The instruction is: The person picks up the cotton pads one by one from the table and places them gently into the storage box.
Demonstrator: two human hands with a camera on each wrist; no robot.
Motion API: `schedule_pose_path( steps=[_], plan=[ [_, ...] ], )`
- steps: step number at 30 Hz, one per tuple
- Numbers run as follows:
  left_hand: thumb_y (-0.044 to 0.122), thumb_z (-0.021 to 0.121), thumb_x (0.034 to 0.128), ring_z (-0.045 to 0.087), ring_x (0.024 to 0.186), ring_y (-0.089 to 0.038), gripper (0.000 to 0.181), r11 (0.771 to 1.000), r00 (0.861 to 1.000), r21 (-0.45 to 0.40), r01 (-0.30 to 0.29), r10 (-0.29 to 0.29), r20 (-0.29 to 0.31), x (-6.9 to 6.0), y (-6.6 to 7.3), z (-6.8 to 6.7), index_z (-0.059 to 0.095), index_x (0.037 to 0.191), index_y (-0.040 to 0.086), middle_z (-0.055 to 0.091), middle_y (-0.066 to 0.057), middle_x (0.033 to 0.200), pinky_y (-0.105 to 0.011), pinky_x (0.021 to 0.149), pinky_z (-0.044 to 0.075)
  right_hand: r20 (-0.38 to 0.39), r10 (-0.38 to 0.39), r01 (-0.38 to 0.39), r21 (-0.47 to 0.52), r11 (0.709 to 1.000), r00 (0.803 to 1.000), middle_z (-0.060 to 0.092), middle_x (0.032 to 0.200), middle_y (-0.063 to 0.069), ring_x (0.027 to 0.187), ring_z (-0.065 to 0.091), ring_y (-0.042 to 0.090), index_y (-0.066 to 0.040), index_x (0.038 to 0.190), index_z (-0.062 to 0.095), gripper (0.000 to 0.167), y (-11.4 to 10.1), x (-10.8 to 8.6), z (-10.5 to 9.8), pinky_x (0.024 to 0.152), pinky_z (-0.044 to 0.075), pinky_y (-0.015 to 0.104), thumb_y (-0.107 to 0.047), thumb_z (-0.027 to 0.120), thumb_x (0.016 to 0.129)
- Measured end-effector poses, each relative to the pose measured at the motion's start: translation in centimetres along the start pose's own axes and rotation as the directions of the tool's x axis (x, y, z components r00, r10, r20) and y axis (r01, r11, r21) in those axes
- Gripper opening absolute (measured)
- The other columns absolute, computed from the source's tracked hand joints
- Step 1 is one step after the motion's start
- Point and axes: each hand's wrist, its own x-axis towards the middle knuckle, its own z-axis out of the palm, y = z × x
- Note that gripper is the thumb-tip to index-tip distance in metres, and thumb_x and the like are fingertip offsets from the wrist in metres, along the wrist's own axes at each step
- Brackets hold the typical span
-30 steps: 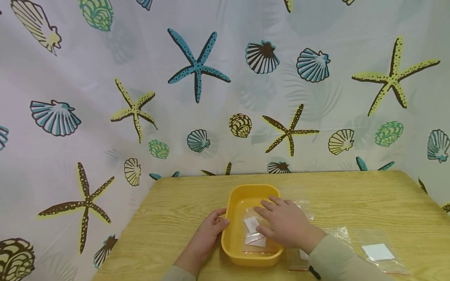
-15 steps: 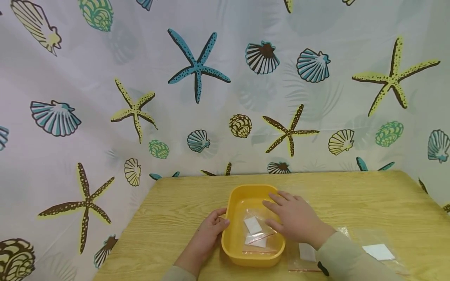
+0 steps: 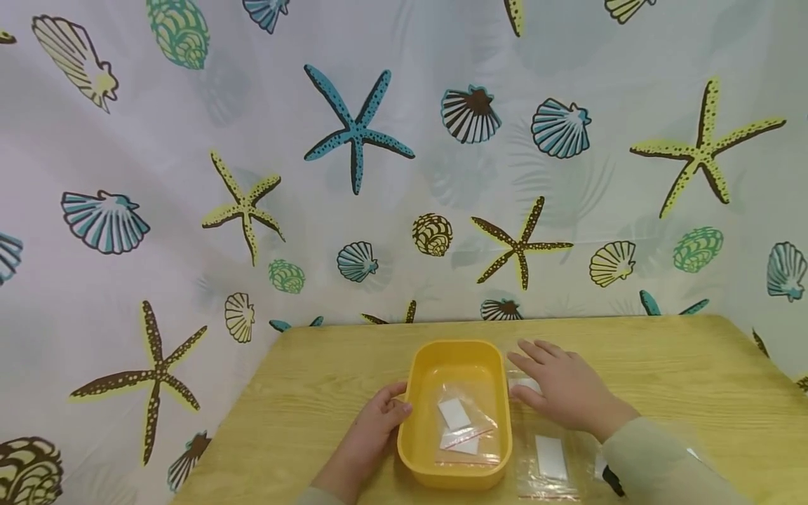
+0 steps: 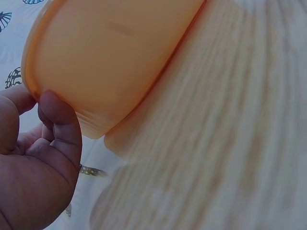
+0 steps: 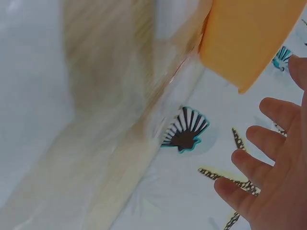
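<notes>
A yellow plastic bin (image 3: 456, 473) stands on the table in the head view. My left hand (image 3: 374, 429) holds its left wall, pinching the edge between thumb and fingers, as the left wrist view also shows with my hand (image 4: 43, 158) at the bin (image 4: 110, 62). Inside the bin lie clear zip bags with white pieces (image 3: 454, 414), one overlapping another. My right hand (image 3: 564, 387) hovers to the right of the bin, fingers spread and holding nothing. Below and partly beneath it are more clear zip bags (image 3: 551, 459) with white pieces. In the right wrist view the hand (image 5: 278, 163) is apart from the bin (image 5: 249, 38).
The wooden table (image 3: 328, 379) has a shell-and-starfish curtain (image 3: 391, 175) behind it and at its sides. My right sleeve (image 3: 663, 456) covers part of the bags at the front right.
My right hand has moved right, from over the bin to beside it. My left hand stays on the bin's wall. The head view has tilted slightly up.
</notes>
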Motion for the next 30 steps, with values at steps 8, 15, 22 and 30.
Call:
schedule_pose_path(
  steps=[8, 15, 22, 30],
  plan=[
    [0.022, 0.058, 0.1046, 0.062, 0.091, -0.02, 0.057, 1.0, 1.0, -0.002, -0.017, 0.017, -0.001, 0.0, 0.3, 0.2, 0.036, 0.154, 0.003, 0.06, -0.017, 0.112, -0.032, 0.078, 0.056, 0.081, 0.041, -0.039, -0.034, 0.999, 0.996, 0.038, 0.159, 0.014, 0.14, 0.038, 0.043, -0.016, 0.153, 0.047, 0.064, 2.7, -0.2, -0.4, 0.103, 0.037, 0.067, -0.053, 0.052, 0.102],
    [0.023, 0.058, 0.1047, 0.062, 0.091, -0.021, 0.059, 1.0, 1.0, 0.009, -0.011, 0.011, 0.005, -0.1, -0.1, -0.1, 0.034, 0.154, 0.002, 0.06, -0.018, 0.112, -0.033, 0.078, 0.057, 0.147, 0.03, -0.032, 0.013, 0.999, 0.989, 0.033, 0.161, 0.014, 0.141, 0.037, 0.044, -0.019, 0.154, 0.045, 0.064, 4.9, -0.5, 0.0, 0.102, 0.035, 0.071, -0.055, 0.051, 0.102],
    [0.023, 0.058, 0.1045, 0.061, 0.09, -0.021, 0.059, 1.0, 1.0, 0.021, -0.008, 0.008, 0.0, -0.5, -0.5, -0.4, 0.035, 0.154, 0.002, 0.06, -0.017, 0.11, -0.032, 0.079, 0.056, 0.24, 0.032, -0.063, 0.123, 0.99, 0.97, 0.027, 0.163, 0.016, 0.141, 0.034, 0.047, -0.02, 0.157, 0.04, 0.068, 5.5, -0.1, 0.5, 0.105, 0.035, 0.068, -0.057, 0.053, 0.101],
    [0.02, 0.056, 0.1055, 0.063, 0.092, -0.021, 0.057, 1.0, 0.999, -0.011, -0.022, 0.023, 0.023, -0.4, -0.1, -0.1, 0.034, 0.154, 0.002, 0.06, -0.019, 0.112, -0.032, 0.078, 0.057, 0.318, 0.065, -0.12, 0.156, 0.98, 0.946, 0.021, 0.165, 0.017, 0.143, 0.032, 0.046, -0.023, 0.16, 0.033, 0.076, 6.1, 1.2, 1.6, 0.108, 0.033, 0.065, -0.061, 0.055, 0.098]
  ],
)
